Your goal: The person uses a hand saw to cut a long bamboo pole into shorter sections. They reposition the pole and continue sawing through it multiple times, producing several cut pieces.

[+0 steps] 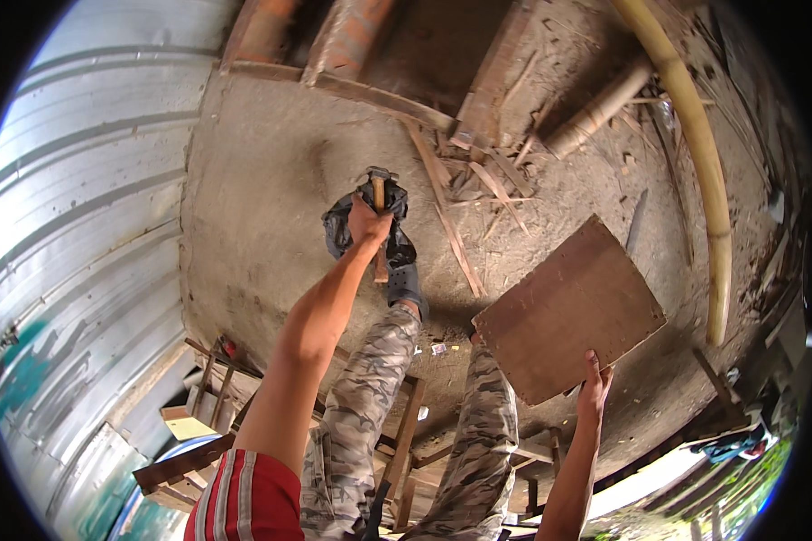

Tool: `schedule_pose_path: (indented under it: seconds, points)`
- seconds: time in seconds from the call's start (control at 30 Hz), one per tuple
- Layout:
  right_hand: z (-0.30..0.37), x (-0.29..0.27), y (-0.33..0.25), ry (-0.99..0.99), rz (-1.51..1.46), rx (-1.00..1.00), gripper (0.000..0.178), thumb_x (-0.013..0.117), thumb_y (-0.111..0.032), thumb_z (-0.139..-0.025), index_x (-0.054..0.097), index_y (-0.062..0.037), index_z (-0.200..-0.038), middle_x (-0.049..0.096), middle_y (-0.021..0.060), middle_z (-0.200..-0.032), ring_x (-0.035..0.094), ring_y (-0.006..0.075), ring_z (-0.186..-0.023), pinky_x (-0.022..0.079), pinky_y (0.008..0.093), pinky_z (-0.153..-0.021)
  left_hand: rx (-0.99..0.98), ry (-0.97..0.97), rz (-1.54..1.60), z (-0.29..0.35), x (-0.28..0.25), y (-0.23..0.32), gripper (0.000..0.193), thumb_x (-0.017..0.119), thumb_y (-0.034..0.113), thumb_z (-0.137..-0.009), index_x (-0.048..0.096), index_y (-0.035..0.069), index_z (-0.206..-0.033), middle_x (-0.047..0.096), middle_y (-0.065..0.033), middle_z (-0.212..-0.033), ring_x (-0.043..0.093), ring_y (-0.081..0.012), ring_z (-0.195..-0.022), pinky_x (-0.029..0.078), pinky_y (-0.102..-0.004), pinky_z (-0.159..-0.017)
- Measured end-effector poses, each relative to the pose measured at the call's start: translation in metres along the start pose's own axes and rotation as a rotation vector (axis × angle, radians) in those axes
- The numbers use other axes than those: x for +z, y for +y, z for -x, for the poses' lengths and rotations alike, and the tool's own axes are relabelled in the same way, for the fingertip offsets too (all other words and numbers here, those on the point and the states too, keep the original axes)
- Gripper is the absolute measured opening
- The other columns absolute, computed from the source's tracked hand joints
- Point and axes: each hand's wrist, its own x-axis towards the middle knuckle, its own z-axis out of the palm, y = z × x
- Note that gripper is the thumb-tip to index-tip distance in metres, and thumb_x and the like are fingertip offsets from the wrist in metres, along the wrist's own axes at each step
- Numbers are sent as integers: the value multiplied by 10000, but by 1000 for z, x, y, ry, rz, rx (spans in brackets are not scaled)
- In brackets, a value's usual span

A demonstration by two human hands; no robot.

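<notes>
Head view: the left hand (367, 222) is closed around a hammer (380, 194) handle. The right hand (595, 383) pinches a stiff, light-looking brown board (568, 311) by its lower edge, probably best carried there.

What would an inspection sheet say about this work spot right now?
Surface: bare concrete floor, dusty.
Job's things: hammer over a dark cloth; brown board held by one edge.
Clutter: wood strips, bamboo pole, short tube.
Hands: left hand gripping the hammer; right hand gripping the board.
Cables: nothing seen.
Surroundings: corrugated metal wall at left, wooden frame beneath the legs.
</notes>
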Motion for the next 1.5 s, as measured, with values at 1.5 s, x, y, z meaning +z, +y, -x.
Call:
schedule_pose_path:
  seconds: [1.5]
  points:
    - [-52, -220, 95, 537, -329, 83, 703, 746, -501, -892, 629, 105, -1229, 676, 149, -1129, 595, 219, -1035, 443, 367, -948, 450, -594, -303, 281, 518, 298, 560, 691, 588, -867, 745, 37, -949, 723, -239, -1022, 704, -370, -998, 559, -460, -839]
